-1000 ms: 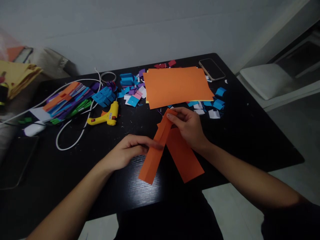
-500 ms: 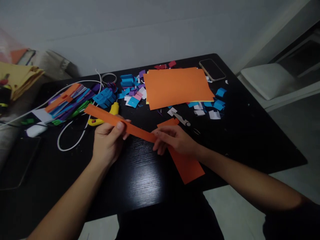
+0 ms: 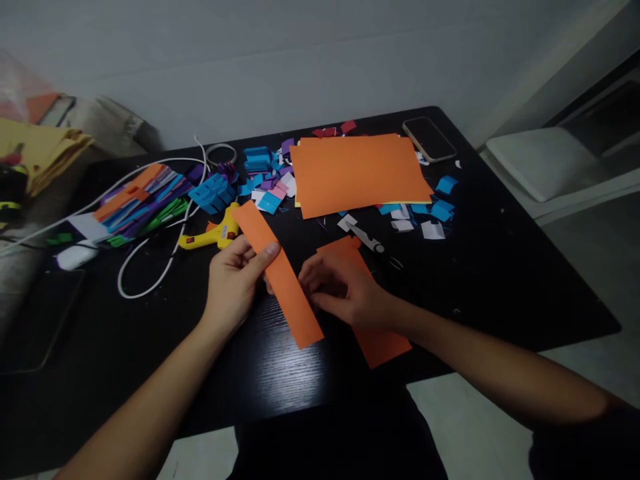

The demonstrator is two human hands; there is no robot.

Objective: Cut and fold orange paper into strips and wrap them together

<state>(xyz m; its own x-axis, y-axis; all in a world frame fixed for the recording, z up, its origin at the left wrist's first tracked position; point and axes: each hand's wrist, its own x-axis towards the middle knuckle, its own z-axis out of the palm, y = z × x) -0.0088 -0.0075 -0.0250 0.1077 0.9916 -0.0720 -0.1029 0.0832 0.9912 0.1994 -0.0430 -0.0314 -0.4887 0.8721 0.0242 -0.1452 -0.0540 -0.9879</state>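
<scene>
An orange paper strip [image 3: 287,287] is pinched between the thumb and fingers of my left hand [image 3: 235,277], slanting down to the right above the table. My right hand [image 3: 347,290] is beside the strip's right edge with its fingers curled; whether its fingertips touch the strip is unclear. Under my right hand lies a wider orange paper piece [image 3: 383,347], partly covered by it. Scissors [image 3: 367,239] rest just beyond that piece. Farther back, a large orange sheet [image 3: 360,175] lies on yellow paper.
A yellow glue gun [image 3: 215,235] and a white cable [image 3: 145,293] lie left of my left hand. Bundled coloured strips [image 3: 145,200] and blue folded paper [image 3: 214,193] sit behind them. Small paper scraps [image 3: 433,230] surround the large sheet. A phone [image 3: 430,139] is at the back right.
The strip has swung from nearly level to a steep slant, its lower end now nearer me. My left hand has moved right, and my right hand's fingers have come off the strip's end.
</scene>
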